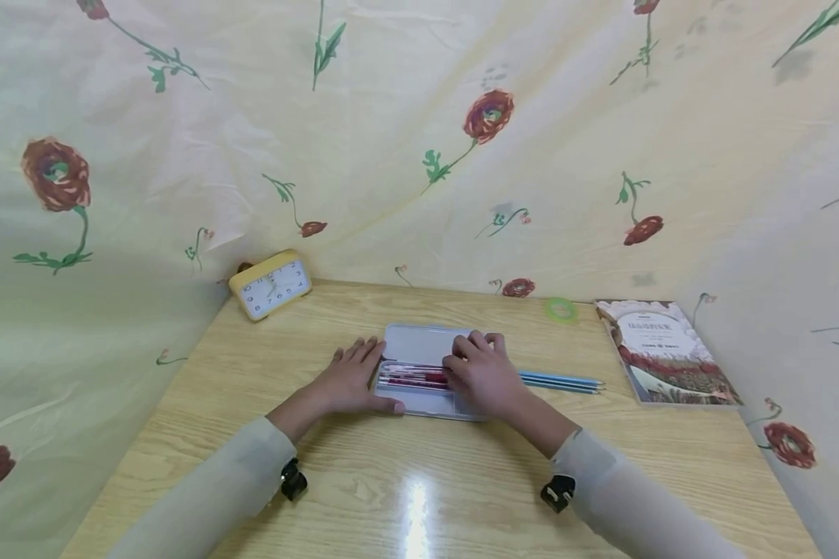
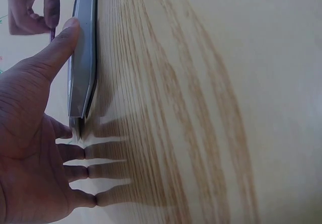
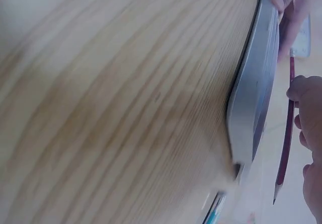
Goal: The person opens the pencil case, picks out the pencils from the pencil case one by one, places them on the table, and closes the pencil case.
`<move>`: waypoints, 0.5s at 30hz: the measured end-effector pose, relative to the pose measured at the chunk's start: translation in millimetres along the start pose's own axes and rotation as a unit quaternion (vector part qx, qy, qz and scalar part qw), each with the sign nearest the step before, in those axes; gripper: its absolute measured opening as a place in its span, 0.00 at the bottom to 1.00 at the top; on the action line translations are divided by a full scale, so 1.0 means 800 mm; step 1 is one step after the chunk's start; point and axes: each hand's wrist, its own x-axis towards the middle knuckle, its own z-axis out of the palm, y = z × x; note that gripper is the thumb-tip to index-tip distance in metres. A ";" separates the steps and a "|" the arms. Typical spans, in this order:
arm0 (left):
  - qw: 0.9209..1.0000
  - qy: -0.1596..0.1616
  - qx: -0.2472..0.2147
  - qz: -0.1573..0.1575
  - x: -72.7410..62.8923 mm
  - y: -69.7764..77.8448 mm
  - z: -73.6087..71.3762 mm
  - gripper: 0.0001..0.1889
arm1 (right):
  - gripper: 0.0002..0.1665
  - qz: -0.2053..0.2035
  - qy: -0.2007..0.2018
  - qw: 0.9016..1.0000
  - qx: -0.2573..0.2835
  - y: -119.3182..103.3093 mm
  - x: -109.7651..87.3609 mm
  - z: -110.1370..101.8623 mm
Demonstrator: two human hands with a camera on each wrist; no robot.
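Red pencil (image 3: 287, 138) in curled right hand (image 1: 485, 376)

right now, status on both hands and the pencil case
Left hand touching open pencil case. Right hand pinching red pencil over it. Blue pencils right of case; no obstruction visible.

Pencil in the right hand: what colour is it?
The pencil is dark red, clearest from the right wrist.

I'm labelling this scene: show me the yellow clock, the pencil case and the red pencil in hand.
Yellow clock (image 1: 273, 289), head view, on its dial.
Pencil case (image 1: 422, 402), head view, on its bare tray.
Red pencil (image 3: 288, 133), right wrist view, on its shaft.
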 end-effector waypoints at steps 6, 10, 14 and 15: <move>1.000 -0.005 -0.002 -0.001 0.000 0.000 0.000 0.72 | 0.08 0.023 0.011 0.999 0.028 0.029 -0.030 -0.003; 1.000 -0.003 -0.002 -0.002 0.000 0.001 -0.001 0.71 | 0.09 0.036 0.015 0.998 0.039 0.048 -0.051 -0.006; 1.000 -0.002 -0.008 -0.002 -0.001 0.003 -0.001 0.71 | 0.09 0.044 0.033 0.997 0.049 0.065 -0.073 -0.008; 1.000 -0.001 -0.008 -0.002 -0.002 0.003 -0.001 0.71 | 0.09 0.048 0.035 0.997 0.050 0.069 -0.079 -0.009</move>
